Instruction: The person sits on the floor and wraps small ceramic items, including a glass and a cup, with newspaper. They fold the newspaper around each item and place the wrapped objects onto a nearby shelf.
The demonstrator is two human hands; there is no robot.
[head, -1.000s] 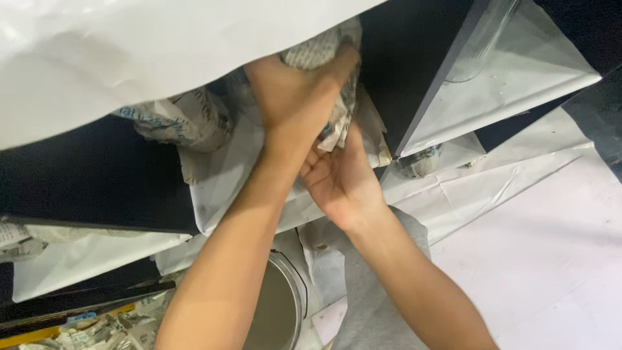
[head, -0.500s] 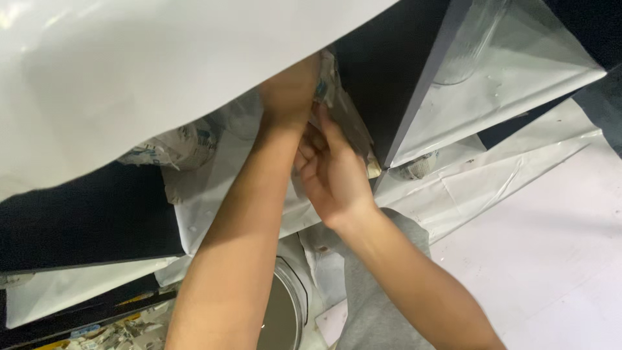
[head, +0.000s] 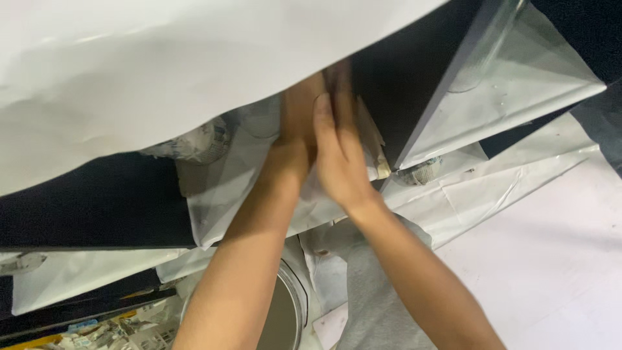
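Right hand [head: 340, 162] flat, fingers extended, pressing on white plastic sheet [head: 227, 194]. Left hand [head: 301, 120] partly hidden at 12 o'clock, grip indeterminate. Newspaper wad [head: 204, 142] at 9 o'clock.

A round metal tin [head: 282, 317] (open-topped) sits near crumpled newspaper scraps [head: 123, 330].

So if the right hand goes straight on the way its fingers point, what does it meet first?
Probably the large white sheet: the right hand points up beside the left hand, whose fingers are already hidden under the sheet's edge. Depth there is unclear.
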